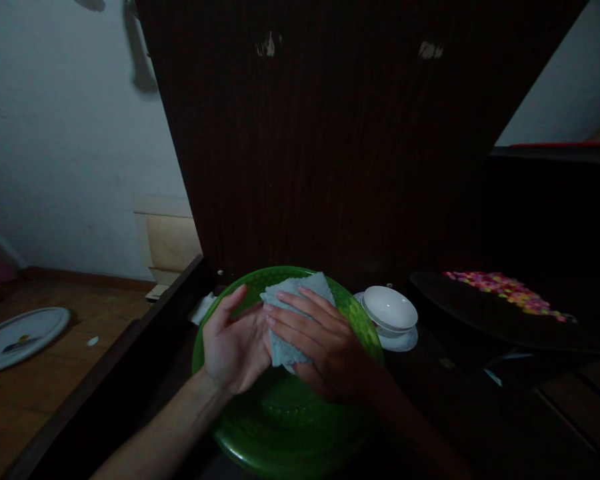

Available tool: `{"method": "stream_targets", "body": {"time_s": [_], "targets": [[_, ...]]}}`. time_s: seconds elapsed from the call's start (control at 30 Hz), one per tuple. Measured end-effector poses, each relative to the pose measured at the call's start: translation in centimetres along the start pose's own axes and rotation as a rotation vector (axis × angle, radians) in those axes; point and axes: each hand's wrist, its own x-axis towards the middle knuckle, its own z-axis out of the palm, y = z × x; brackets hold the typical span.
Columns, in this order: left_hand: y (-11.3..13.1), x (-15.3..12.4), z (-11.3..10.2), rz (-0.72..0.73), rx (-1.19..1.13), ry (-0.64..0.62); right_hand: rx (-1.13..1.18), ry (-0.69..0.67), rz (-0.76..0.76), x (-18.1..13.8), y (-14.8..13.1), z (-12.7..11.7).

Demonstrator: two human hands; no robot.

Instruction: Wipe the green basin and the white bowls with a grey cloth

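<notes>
A big green plastic basin (280,427) lies in front of me on a dark surface. Over it, my left hand (233,347) is turned palm up with its fingers stretched out, and a pale blue folded cloth (293,293) rests against it. My right hand (320,343) lies flat on top of the cloth, fingers together, pressing it toward the left palm. Most of the cloth's lower part is hidden under the right hand.
A white bowl (390,308) stands on a white saucer just right of the basin. Farther right lies a dark round tray with a colourful pattern (505,293). A dark wooden panel (330,133) rises behind. On the wooden floor at left sits a white round plate (20,337).
</notes>
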Motion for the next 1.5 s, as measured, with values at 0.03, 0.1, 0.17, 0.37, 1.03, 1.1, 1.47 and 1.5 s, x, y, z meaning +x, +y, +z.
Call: {"method": "stream_targets", "body": {"time_s": [0.03, 0.1, 0.17, 0.37, 1.03, 1.1, 1.47, 1.5], "targets": [[0.2, -0.1, 0.0, 0.024, 0.012, 0.036, -0.005, -0.047, -0.031, 0.0, -0.1, 0.0], [0.8, -0.2, -0.1, 0.055, 0.035, 0.09, -0.004, -0.147, -0.076, -0.1, -0.2, 0.0], [1.5, -0.1, -0.4, 0.06, 0.046, 0.117, 0.015, -0.233, -0.103, -0.1, -0.2, 0.1], [3.6, 0.7, -0.9, 0.119, -0.03, 0.243, 0.196, -0.314, -0.003, 0.0, 0.3, -0.6], [0.9, 0.7, -1.5, 0.338, 0.677, 0.123, 0.379, 0.25, 1.082, -0.5, 3.1, -0.5], [0.3, 0.6, -1.6, 0.362, 0.842, 0.095, 0.414, 0.275, 1.055, -0.1, 1.9, 0.6], [-0.6, 1.0, -4.0, 0.495, 1.812, -0.239, 1.153, 0.828, 1.157, 0.2, 2.6, 4.6], [-0.7, 1.1, -4.0, 0.507, 1.866, -0.282, 1.199, 0.852, 1.172, 0.2, 2.6, 4.6]]}}
